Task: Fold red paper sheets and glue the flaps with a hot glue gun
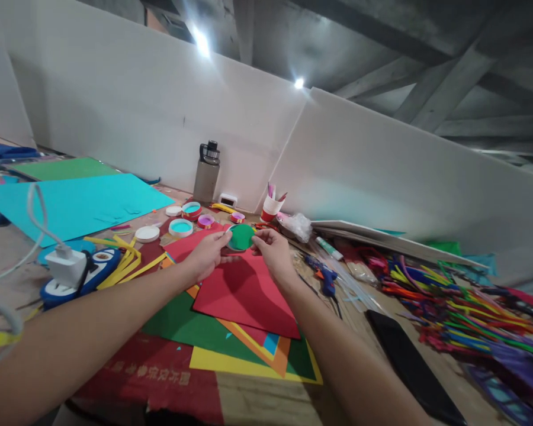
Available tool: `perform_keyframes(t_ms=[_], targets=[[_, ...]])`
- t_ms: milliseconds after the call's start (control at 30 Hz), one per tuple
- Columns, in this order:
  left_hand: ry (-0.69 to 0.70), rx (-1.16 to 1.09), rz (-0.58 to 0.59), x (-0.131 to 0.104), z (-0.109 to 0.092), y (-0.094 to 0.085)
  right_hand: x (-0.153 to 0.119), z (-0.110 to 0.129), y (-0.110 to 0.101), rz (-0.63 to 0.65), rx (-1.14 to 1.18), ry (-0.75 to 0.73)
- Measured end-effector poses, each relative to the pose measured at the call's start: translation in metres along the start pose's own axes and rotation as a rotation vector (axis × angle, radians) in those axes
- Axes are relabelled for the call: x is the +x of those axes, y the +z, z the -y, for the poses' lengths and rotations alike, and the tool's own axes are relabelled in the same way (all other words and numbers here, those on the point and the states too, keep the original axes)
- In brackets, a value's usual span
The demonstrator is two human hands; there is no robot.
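Observation:
Over the stacked coloured sheets I hold up a green round disc (240, 237), with a pale rim showing along its left side. My left hand (211, 254) pinches its left edge. At the opposite edge, my right hand (270, 248) grips it between thumb and fingers. Below lies a red sheet (249, 296), on top of green (177, 322), orange and yellow sheets (222, 362). Close to my left hand stand an open tub lined in turquoise (180, 228), a purple-lined tub (206, 221) and a white lid (147, 234).
A bottle (206, 174) stands by the white board. On the left are a turquoise sheet (80, 204), yellow strips (124, 260) and a power strip (82, 281) with a plugged-in charger. Rightward lie a blue glue gun (327, 279), a black phone (411, 361) and colourful pipe cleaners (471, 319).

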State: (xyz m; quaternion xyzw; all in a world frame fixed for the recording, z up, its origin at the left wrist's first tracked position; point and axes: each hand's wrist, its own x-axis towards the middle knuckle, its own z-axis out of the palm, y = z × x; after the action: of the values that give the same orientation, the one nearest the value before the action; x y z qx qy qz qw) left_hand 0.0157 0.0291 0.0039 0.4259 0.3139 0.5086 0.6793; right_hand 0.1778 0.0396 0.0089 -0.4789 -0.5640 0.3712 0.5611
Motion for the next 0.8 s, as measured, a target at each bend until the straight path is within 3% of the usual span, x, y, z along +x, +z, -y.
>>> perform_keyframes(t_ms=[267,600,800], targets=[[0.005,-0.013,0.045,0.0029,0.0062,-0.0036,-0.0005,-0.0059,0.0004,0.012,-0.031,0.016],[0.051,0.066,-0.031,0.0008,0.0054,-0.0026,-0.0004,-0.0089,0.0015,0.026,-0.009,0.064],[0.040,0.107,-0.009,-0.0002,0.0056,-0.0028,-0.0026,-0.0088,0.0029,0.015,0.009,0.086]])
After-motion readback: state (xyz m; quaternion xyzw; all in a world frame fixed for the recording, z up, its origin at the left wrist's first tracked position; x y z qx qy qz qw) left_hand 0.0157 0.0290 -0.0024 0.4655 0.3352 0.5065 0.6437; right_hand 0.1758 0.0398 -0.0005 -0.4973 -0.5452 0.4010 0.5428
